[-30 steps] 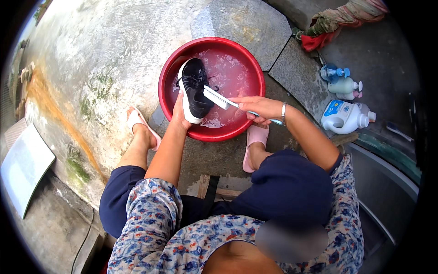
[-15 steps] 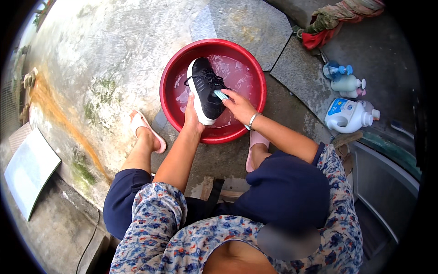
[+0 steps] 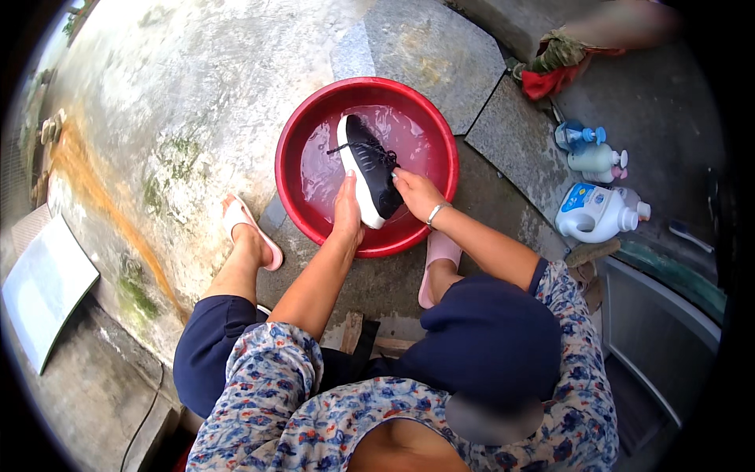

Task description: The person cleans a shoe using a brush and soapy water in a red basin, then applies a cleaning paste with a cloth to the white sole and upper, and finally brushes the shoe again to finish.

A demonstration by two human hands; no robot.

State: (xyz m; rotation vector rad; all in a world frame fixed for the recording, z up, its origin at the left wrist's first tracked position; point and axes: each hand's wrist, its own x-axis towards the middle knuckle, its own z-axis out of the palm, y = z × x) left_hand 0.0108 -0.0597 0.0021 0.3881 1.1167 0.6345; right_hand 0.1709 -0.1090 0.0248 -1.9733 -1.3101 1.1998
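Observation:
A black sneaker with a thick white sole is tilted over the red basin, its toe end toward me and its laces dangling. My left hand is closed on the sole side near the toe, supporting the shoe. On the shoe's right side, my right hand, with a bracelet at the wrist, presses its closed fingers against the upper. Only a small pale edge of the brush shows at those fingertips; the rest of it is hidden. Cloudy, sudsy water lies in the basin below.
Pump bottles and a white jug stand to the right, with another brush beyond. Bundled cloth lies at the far right. My feet in pink slippers flank the basin; a pale panel leans at the left.
The shoe has shifted slightly right and toward me, its white sole turned more into view. My right hand has moved slightly along, and the light-blue brush is now mostly hidden.

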